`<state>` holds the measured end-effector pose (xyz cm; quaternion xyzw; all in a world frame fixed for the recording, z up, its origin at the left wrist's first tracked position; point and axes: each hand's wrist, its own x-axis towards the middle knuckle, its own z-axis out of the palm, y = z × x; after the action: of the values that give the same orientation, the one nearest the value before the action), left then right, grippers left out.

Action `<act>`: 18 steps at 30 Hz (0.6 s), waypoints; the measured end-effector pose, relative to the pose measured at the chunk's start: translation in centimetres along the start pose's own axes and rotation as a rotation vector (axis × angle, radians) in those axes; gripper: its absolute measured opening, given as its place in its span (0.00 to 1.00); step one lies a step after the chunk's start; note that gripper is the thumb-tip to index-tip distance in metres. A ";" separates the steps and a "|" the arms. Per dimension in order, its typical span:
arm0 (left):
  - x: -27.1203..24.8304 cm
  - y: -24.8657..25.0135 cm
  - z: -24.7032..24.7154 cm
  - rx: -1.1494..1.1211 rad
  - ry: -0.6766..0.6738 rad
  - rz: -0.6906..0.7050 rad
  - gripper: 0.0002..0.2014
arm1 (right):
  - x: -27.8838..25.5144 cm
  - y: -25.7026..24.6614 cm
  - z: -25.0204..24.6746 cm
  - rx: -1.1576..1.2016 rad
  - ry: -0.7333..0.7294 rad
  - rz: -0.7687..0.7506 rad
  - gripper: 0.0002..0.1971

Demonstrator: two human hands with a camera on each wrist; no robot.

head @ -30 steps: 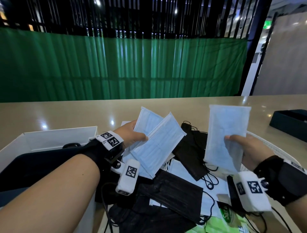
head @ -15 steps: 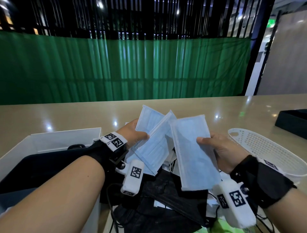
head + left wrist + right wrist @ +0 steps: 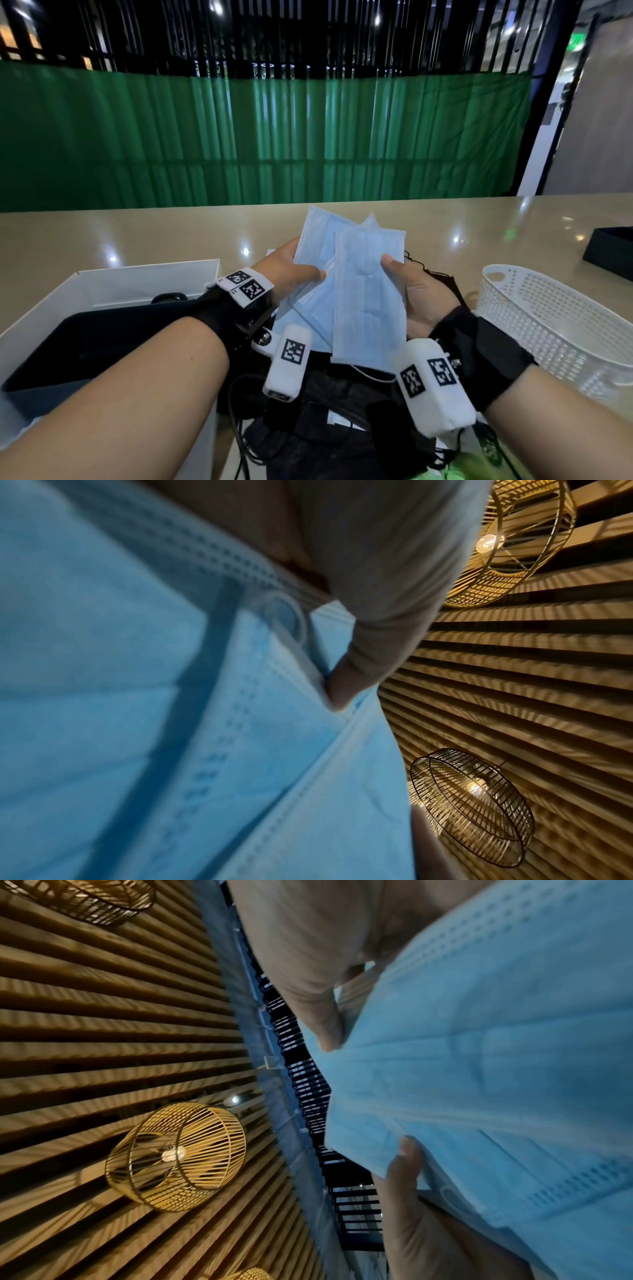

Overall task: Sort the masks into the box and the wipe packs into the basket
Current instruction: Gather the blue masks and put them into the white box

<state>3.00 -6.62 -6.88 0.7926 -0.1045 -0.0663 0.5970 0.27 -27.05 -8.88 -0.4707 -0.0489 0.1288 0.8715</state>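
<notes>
From the head view, the right hand (image 3: pixel 416 291) has carried its blue mask (image 3: pixel 368 301) left onto the fanned blue masks (image 3: pixel 317 240) pinched in the left hand (image 3: pixel 291 270). White box (image 3: pixel 102 284) left, white basket (image 3: pixel 548 329) right, black masks (image 3: pixel 325 428) near. Left wrist: thumb (image 3: pixel 377 610) presses the masks. Right wrist: thumb (image 3: pixel 404 1164) clamps its mask.

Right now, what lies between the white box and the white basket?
In the head view, both hands holding blue masks, above a pile of black masks, lie between the box and the basket.
</notes>
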 end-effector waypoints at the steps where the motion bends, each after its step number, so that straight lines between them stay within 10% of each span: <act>1: 0.0 0.1 0.0 -0.009 -0.005 0.001 0.29 | 0.3 0.3 -0.1 0.016 -0.005 -0.006 0.23; 8: -0.2 0.1 0.0 -0.064 -0.033 0.017 0.24 | 1.5 0.4 -0.2 0.115 0.132 -0.048 0.38; 18: -0.2 0.3 0.3 -0.198 -0.106 0.062 0.20 | 0.9 0.1 -2.1 0.136 0.072 -0.106 0.21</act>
<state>2.76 -6.89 -6.68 0.7216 -0.1532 -0.0996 0.6677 1.56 -28.50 -10.15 -0.4116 -0.0336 0.0688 0.9081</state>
